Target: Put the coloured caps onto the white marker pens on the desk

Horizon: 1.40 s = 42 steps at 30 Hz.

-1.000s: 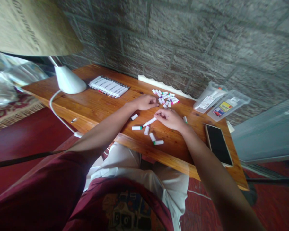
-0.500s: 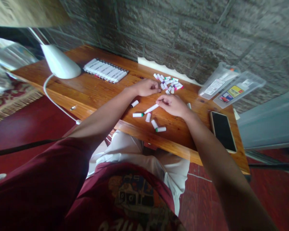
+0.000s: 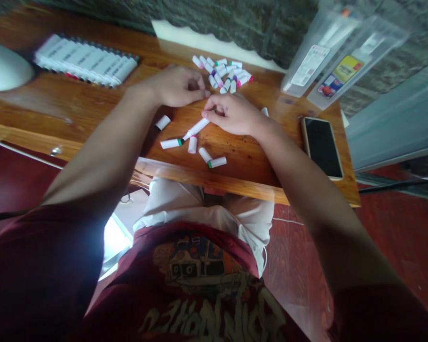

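My right hand is closed, thumb and fingers pinching a white marker that slants down to the left, its narrow dark end low by the table. My left hand rests on the table just left of it with fingers curled together; whether they hold anything is hidden. A white cap with a green rim touches or nearly touches the marker's lower end. Beside it stands a pink-rimmed cap. Two more caps lie nearer the front edge, and a black-rimmed one lies beside my left forearm.
Several loose caps are piled beyond my hands. A row of white markers lies at the left, near a lamp base. Two clear plastic cases stand at the back right, behind a phone. A stone wall borders the wooden table.
The head view has tilted down and turned, so the table appears higher and further left. My hands keep nearly the same pose, the marker still in the right one; the caps have not moved.
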### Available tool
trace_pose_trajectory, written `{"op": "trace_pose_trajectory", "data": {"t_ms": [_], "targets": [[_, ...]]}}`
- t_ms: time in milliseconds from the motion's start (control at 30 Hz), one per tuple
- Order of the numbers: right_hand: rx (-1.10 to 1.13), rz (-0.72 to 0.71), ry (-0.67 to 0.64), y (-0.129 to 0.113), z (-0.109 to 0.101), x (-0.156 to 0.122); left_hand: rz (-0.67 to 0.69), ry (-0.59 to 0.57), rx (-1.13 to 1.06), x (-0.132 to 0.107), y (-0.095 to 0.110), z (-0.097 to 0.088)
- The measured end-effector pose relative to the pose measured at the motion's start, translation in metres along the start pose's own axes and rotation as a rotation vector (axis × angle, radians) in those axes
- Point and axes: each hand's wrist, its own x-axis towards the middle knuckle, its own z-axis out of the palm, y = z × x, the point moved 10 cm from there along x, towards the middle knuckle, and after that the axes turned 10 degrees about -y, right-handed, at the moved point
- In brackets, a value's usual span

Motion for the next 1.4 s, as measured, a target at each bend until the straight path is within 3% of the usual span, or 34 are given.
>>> {"op": "trace_pose_trajectory", "data": {"t_ms": [1400], "targets": [[-0.119, -0.026, 0.014, -0.009, -0.006, -0.008, 0.036, -0.049, 0.028, -0.010, 0.014, -0.002]]}}
